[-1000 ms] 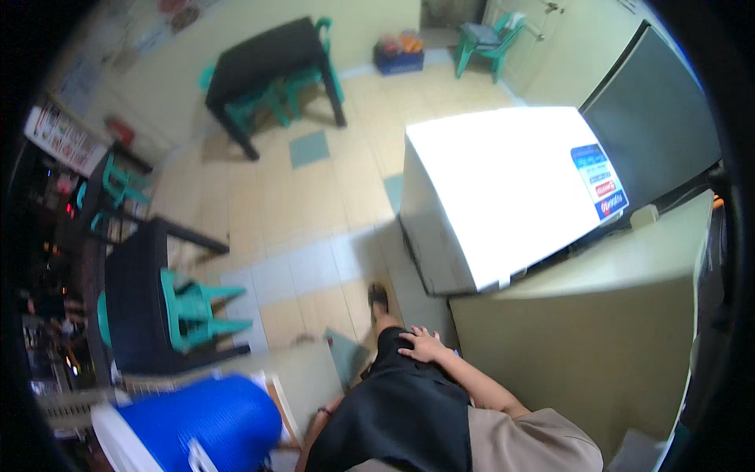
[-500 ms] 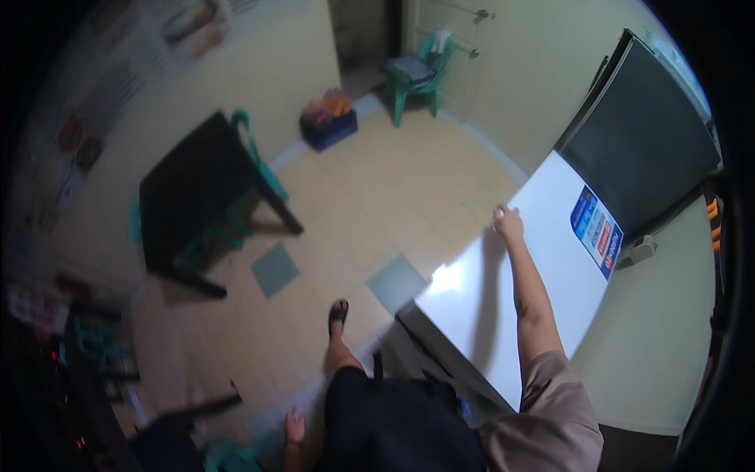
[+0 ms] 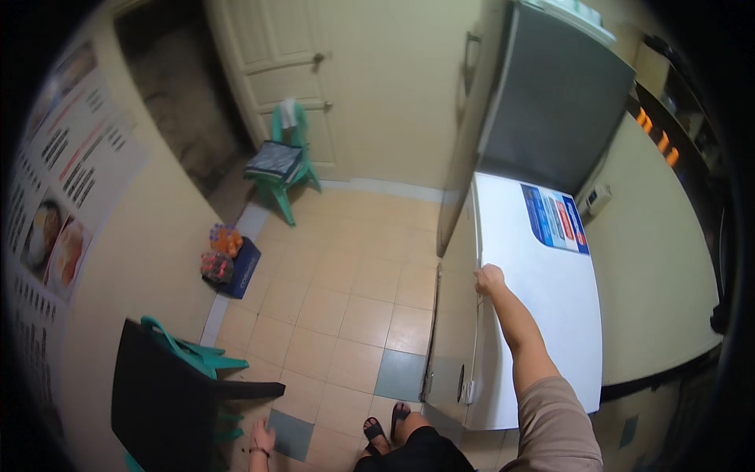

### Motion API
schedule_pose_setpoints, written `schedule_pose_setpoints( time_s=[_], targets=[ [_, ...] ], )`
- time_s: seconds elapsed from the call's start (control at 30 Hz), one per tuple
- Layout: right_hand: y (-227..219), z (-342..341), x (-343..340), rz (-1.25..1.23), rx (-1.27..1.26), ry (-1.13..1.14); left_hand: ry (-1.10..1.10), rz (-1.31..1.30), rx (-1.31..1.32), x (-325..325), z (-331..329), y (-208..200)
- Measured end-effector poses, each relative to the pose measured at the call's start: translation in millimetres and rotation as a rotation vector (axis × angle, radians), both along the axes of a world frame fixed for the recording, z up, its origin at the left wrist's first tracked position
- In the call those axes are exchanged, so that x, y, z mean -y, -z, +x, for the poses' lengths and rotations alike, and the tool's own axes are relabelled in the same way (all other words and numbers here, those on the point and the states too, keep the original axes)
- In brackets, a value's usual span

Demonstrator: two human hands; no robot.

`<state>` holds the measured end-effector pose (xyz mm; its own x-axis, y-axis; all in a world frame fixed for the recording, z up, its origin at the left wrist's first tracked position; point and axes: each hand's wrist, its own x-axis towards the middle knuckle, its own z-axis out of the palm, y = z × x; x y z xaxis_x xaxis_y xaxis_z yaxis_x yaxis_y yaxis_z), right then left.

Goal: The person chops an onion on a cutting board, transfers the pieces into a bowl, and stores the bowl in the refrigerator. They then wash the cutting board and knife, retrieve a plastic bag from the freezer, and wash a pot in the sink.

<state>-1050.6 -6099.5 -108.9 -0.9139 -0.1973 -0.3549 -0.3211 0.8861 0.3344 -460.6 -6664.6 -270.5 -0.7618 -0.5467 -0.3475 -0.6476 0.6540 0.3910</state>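
Observation:
A white chest freezer with a flat lid (image 3: pixel 543 322) stands on my right, a blue, white and red label (image 3: pixel 556 219) on its far part. My right hand (image 3: pixel 489 279) is at the lid's front edge, its fingers curled over the rim; the fingertips are partly hidden. My left hand (image 3: pixel 261 442) hangs low at the left, fingers apart and holding nothing, near a black table (image 3: pixel 161 393). A dark band circles that wrist.
Behind the freezer rises a tall grey refrigerator (image 3: pixel 550 94). A green plastic chair (image 3: pixel 287 165) with a folded cloth stands by the door. A blue crate (image 3: pixel 245 267) of orange and dark bottles sits against the left wall. Another green chair (image 3: pixel 185 346) is tucked at the table.
My view has turned left and straightened, and I stand with both feet together by the freezer. My right hand stays at the lid's front edge; my left hand has swung forward beside the table.

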Motion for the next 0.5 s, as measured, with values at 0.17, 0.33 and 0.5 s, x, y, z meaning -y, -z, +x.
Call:
schedule_pose_setpoints(
  time_s=[0.17,0.33,0.5],
  targets=[
    [-65.4,-35.8,-33.0,-0.111,-0.111,-0.083,0.1,0.294,-0.439,-35.4,-248.7,-109.4],
    [-252.1,-46.3,-134.0,-0.397,-0.261,-0.02,0.272,0.53,-0.354,-145.9,-371.9,-152.6],
    [-352.0,-43.9,-224.2,-0.594,-0.653,0.249,0.552,0.684,-0.222,-283.8,-531.0,-164.4]
  ],
)
